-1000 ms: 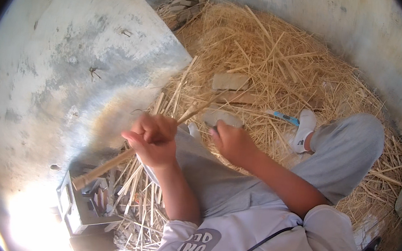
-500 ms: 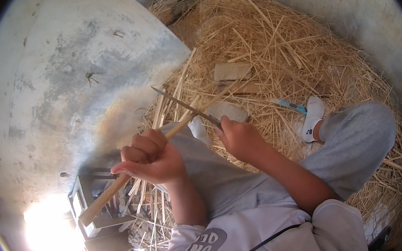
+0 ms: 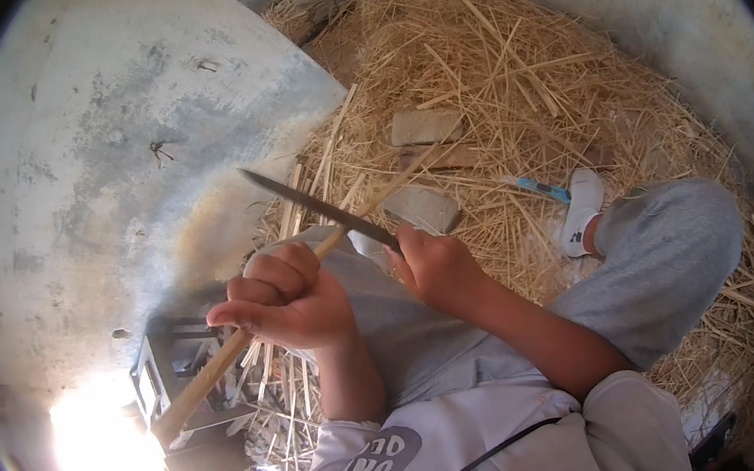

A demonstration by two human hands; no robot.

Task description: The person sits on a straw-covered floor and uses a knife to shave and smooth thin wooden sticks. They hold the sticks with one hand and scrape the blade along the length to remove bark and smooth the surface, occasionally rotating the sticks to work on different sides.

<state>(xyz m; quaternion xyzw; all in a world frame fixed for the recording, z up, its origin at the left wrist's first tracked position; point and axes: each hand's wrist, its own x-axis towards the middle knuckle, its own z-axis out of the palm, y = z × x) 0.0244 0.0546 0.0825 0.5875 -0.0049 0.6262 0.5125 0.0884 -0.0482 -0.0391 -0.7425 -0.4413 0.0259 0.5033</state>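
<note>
My left hand is closed round a long, pale strip of split bamboo or wood. The strip slants from the lower left, through the fist, up toward the straw. A knife with a long dark blade is gripped in my right hand, its tip pointing left. The blade crosses over the strip just beyond my left fist; whether its edge bites into the strip cannot be made out. My right fingers hide the knife's handle.
Shavings and thin strips cover the floor, with bricks among them. A blue-handled tool lies by my socked foot. At left stands a pale wall; a dark frame-like object sits below it.
The knife has moved left with my right hand, and its blade now shows more of its flat side. The strip's lower end sits slightly lower. My left hand stays closed on it.
</note>
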